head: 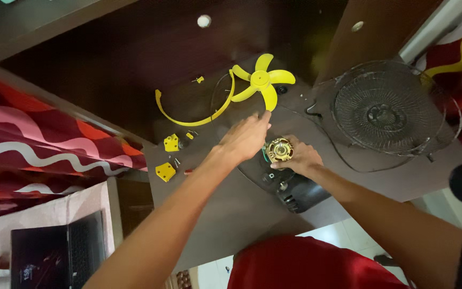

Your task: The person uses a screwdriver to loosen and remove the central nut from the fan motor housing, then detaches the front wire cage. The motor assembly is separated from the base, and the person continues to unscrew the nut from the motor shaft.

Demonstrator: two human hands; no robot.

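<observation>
Now, from the head camera, you look down on a dark brown table with a taken-apart fan on it.

Your left hand is stretched forward, palm down, with the fingers held close together and almost straight. Their tips reach to the lowest blade of the yellow fan blade, which lies flat just beyond them; I cannot tell if they truly touch it. They hold nothing.

Your right hand is curled around the fan motor, a round part with a gold-coloured middle. The fingers wrap its side and the thumb presses from below, so the motor sits between them. Under this hand lies the black motor housing.

Left of your left fingers, a curved yellow strip bends over the table, and nearer to your wrist lie two small yellow brackets with some little screws between them.

Right of your right fingers, well apart, the wire fan guard lies flat on the table.
</observation>
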